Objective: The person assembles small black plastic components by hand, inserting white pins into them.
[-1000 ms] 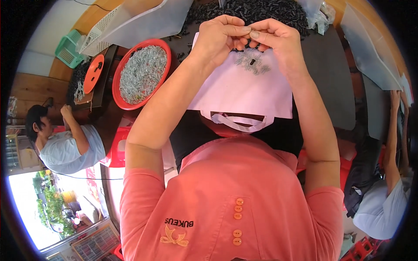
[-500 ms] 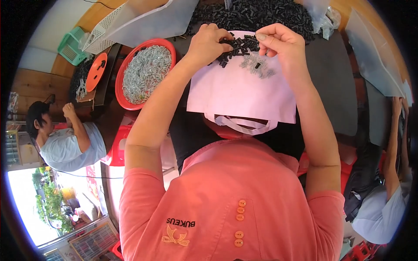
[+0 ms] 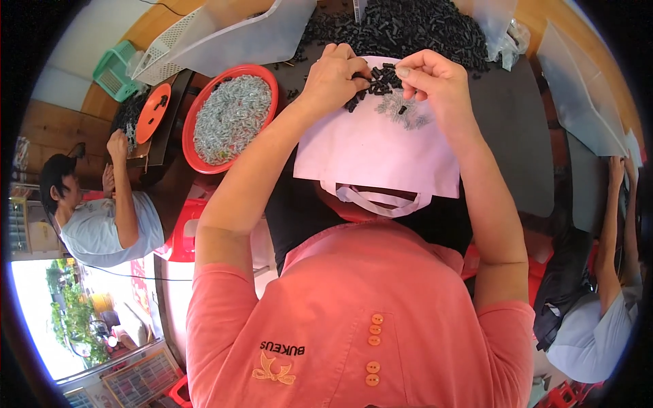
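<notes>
A pale pink cloth bag [image 3: 381,153] lies flat before me, its handles hanging toward my lap. Small black tubular parts [image 3: 385,80] form a heap on its far end, and small clear parts [image 3: 401,112] lie scattered just nearer. My left hand [image 3: 335,78] is at the left of the black heap, thumb and forefinger closed around a small black part. At the heap's right side my right hand [image 3: 435,76] pinches thumb and forefinger together; whatever is between them is too small to make out.
Left of the bag, a red basin [image 3: 186,136] holds many clear parts. A large pile of black parts [image 3: 422,30] spreads over the far table. Translucent bins [image 3: 238,41] stand at both sides. One person [image 3: 112,217] sits at the left, another [image 3: 592,326] at the right.
Both hands stay by the black heap, shifting only slightly; the heap between them looks more compact. The person on the left has raised a forearm toward the orange tray.
</notes>
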Demonstrator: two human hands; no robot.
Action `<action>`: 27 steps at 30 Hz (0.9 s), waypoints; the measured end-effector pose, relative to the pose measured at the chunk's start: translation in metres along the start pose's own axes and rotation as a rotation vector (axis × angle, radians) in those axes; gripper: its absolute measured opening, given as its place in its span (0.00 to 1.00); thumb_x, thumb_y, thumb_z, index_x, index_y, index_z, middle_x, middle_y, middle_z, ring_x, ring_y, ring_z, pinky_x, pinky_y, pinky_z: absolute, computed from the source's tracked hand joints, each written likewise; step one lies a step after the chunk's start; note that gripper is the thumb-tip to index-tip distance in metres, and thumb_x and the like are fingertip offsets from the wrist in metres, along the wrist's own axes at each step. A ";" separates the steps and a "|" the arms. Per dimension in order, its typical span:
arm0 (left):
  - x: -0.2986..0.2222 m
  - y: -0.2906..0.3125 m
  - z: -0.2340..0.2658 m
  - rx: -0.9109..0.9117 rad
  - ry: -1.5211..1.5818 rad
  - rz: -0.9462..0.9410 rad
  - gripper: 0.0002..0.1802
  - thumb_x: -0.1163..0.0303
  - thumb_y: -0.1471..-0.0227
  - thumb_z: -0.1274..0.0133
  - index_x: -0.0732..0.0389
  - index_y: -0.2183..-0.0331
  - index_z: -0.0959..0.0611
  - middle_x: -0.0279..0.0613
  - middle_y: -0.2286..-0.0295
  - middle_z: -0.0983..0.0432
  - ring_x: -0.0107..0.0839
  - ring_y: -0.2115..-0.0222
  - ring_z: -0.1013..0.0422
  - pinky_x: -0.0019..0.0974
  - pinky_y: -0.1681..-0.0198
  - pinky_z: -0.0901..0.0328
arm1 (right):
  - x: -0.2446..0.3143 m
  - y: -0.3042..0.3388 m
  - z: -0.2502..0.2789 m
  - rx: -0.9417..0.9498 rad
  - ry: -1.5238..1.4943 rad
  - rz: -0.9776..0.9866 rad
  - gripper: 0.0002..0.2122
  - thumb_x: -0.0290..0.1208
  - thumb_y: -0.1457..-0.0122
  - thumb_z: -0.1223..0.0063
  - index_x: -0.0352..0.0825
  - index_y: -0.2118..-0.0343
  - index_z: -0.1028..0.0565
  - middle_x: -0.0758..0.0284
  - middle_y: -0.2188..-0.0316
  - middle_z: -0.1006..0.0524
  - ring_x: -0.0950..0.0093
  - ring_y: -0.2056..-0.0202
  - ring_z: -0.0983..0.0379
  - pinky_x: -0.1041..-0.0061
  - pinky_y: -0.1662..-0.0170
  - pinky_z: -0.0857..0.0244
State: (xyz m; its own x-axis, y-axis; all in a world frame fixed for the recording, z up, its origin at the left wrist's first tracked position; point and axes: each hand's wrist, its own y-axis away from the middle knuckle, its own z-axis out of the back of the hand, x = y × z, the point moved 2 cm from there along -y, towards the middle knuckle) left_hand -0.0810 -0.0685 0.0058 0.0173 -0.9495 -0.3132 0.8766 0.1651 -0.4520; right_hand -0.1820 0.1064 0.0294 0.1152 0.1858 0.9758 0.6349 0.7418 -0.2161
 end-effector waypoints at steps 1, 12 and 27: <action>0.001 0.000 -0.001 0.003 -0.015 0.003 0.09 0.70 0.59 0.36 0.55 0.70 0.14 0.37 0.66 0.28 0.38 0.59 0.33 0.40 0.57 0.35 | -0.001 0.000 0.000 0.002 0.001 0.003 0.03 0.24 0.45 0.43 0.31 0.70 0.22 0.73 0.80 0.26 0.86 0.80 0.34 0.87 0.76 0.42; -0.027 0.020 0.017 -0.129 0.922 0.472 0.07 0.74 0.47 0.42 0.68 0.68 0.18 0.42 0.74 0.20 0.25 0.79 0.27 0.23 0.79 0.36 | 0.001 0.002 -0.003 0.017 -0.009 0.004 0.02 0.23 0.46 0.43 0.31 0.71 0.22 0.72 0.80 0.26 0.85 0.80 0.34 0.86 0.76 0.42; -0.045 0.054 0.016 -0.186 1.130 0.602 0.09 0.82 0.53 0.42 0.72 0.65 0.18 0.40 0.75 0.23 0.25 0.79 0.30 0.26 0.77 0.36 | -0.024 0.006 -0.019 0.256 0.060 -0.020 0.03 0.25 0.47 0.40 0.33 0.71 0.22 0.73 0.79 0.26 0.85 0.78 0.33 0.85 0.76 0.40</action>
State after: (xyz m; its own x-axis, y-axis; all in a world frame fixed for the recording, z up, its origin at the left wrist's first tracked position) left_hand -0.0267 -0.0211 0.0085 -0.1101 0.0214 -0.9937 0.7915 0.6066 -0.0747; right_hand -0.1665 0.0942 0.0055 0.1549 0.1366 0.9785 0.4244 0.8851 -0.1907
